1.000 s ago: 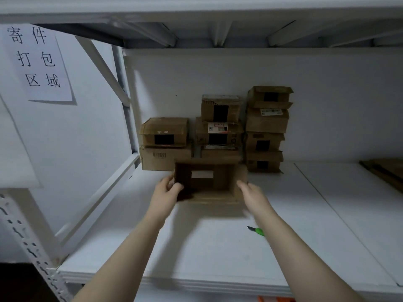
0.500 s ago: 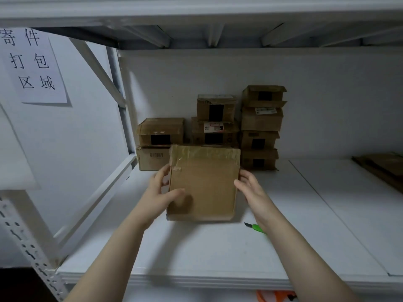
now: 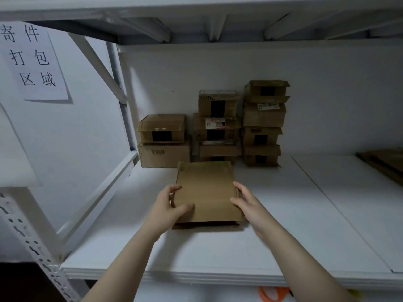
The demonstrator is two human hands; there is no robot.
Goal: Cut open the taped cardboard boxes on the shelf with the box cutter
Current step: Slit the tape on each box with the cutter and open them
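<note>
At the left hand (image 3: 168, 205), the fingers (image 3: 174, 188) curl against the left edge of the box (image 3: 207, 192) and the thumb lies across its top face; I read this as a grip. At the right hand (image 3: 248, 203), the fingers are spread and relaxed, touching the box's right edge. The box lies flat on the shelf (image 3: 283, 236), broad face up, between both hands. Behind it, against the back wall, I see stacked boxes (image 3: 218, 127) in three columns. A paper sign (image 3: 32, 59) with handwritten characters hangs on the left wall. Flat cardboard (image 3: 383, 164) lies at the shelf's far right.
</note>
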